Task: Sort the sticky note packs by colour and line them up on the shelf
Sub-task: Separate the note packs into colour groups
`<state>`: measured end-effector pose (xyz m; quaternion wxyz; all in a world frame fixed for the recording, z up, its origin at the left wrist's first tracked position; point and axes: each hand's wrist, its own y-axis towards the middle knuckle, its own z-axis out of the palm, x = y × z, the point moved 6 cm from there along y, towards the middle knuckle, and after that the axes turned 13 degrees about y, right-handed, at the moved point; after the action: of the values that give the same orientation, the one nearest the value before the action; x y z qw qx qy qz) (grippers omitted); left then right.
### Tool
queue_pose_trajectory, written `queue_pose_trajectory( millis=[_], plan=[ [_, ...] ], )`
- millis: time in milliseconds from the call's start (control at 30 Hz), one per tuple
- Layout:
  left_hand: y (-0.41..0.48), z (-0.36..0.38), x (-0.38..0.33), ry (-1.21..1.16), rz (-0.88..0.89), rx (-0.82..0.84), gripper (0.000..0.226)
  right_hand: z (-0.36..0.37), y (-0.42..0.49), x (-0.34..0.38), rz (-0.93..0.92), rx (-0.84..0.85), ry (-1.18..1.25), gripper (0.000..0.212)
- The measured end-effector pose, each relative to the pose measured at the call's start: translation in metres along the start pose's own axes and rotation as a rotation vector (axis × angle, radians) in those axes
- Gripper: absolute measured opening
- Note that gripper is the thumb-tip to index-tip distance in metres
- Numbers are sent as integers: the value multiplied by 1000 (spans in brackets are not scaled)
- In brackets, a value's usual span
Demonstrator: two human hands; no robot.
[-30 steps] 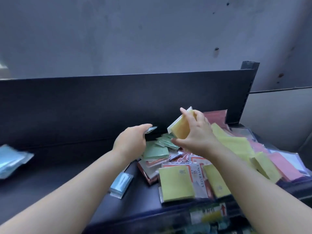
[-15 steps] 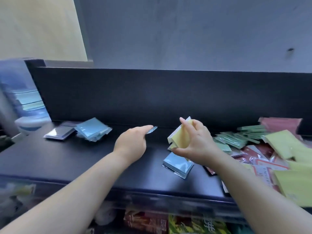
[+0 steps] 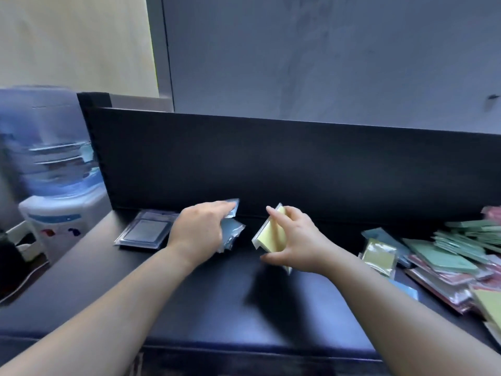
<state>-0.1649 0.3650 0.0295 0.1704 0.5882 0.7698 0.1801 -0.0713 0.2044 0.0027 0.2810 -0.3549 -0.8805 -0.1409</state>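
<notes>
At the far left stands one water dispenser [image 3: 55, 191], beside the end of the dark shelf [image 3: 206, 302]. On the shelf's left part one dark pack [image 3: 147, 234] in clear wrap lies flat, close to the back panel [image 3: 271, 164]. Just right of it is the left hand [image 3: 200, 232], seen from the back. Its fingers are drawn together on one blue pack [image 3: 234, 208], whose corner shows past the fingertips, while the thumb is hidden. Under this hand lies a small blue pile [image 3: 231, 234]; at least two wrapped packs show, and the rest are covered. Next comes the right hand [image 3: 298, 242], clear of the left one. It grips one yellow pack [image 3: 272, 234], tilted on edge above the shelf, with the forefinger along the top edge and the thumb clamped below. Further right one shiny yellow pack [image 3: 379, 255] lies flat on the shelf, touching the heap [image 3: 447, 256]. The heap is made of green and red packs, which overlap too much to count. In front of the heap, beside the right forearm, one small blue pack [image 3: 406, 290] shows. At the right edge lies one yellow-green pack [image 3: 488, 305], partly cut off.
</notes>
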Motion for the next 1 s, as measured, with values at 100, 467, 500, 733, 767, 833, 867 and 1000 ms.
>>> queue_pose_trajectory(
  millis=[100, 467, 500, 733, 767, 833, 867, 1000],
  plan=[
    [5, 12, 23, 21, 41, 67, 65, 17, 16, 7, 68, 33, -68, 105],
    [5, 54, 32, 203, 259, 448, 76, 35, 43, -15, 254, 149, -143, 81],
    [4, 55, 31, 225, 275, 466, 85, 37, 42, -17, 262, 162, -148, 76],
    [6, 53, 9, 249, 268, 453, 93, 30, 24, -18, 224, 96, -135, 67],
    [6, 51, 0, 243, 272, 443, 94, 25, 17, -18, 212, 74, -122, 65],
    [8, 46, -25, 206, 293, 397, 91, 12, 3, -20, 187, 30, -108, 63],
    [8, 43, -39, 184, 310, 366, 89, 4, -6, -22, 178, 9, -108, 62],
    [9, 35, -102, 118, 377, 278, 81, -32, -49, -41, 170, -62, -129, 59]
  ],
)
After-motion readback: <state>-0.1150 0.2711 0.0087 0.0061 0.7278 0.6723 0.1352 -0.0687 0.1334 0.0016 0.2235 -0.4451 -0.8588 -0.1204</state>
